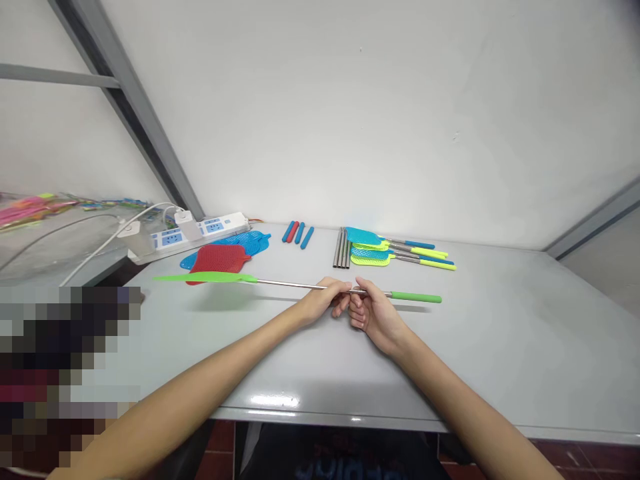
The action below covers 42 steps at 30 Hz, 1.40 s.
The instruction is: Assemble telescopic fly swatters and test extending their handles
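Note:
A green fly swatter [290,285] with a thin metal rod lies level across both hands, just above the table. Its green paddle points left and its green grip points right. My left hand [323,300] is closed on the rod near its middle. Close beside it, my right hand [375,313] pinches the rod short of the green grip. Under and behind the paddle lie a red swatter head [217,259] and blue swatter heads [257,241].
Several metal tubes [341,248] and blue and red grips [300,233] lie at the back. Beside them are stacked blue and yellow swatters [370,253]. A power strip [200,230] with plugged chargers sits at the left, near a plastic bag [75,233]. A wall stands behind the table [500,347].

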Each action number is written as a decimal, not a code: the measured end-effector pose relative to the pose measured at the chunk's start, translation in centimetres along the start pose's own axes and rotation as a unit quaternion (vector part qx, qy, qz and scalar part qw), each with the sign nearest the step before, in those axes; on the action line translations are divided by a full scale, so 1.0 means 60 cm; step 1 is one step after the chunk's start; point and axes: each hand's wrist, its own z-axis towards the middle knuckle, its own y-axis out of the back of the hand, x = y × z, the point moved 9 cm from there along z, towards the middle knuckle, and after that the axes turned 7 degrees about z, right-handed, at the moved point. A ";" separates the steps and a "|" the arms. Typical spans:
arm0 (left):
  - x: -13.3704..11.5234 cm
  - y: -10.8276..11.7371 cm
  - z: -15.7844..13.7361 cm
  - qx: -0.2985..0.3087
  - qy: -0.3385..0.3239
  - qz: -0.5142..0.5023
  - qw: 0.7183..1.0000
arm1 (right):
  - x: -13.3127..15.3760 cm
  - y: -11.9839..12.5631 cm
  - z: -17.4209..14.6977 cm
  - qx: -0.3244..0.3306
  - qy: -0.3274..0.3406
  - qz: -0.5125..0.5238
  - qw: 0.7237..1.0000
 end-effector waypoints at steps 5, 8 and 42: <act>-0.002 -0.001 -0.001 -0.002 0.005 -0.003 1.000 | -0.001 0.002 0.001 -0.004 0.002 -0.006 1.000; -0.001 -0.001 -0.001 -0.004 0.007 -0.002 1.000 | -0.001 0.003 0.001 -0.004 0.001 -0.008 1.000; -0.004 -0.001 -0.004 -0.004 0.008 0.025 1.000 | -0.006 0.012 0.008 -0.005 -0.019 0.009 1.000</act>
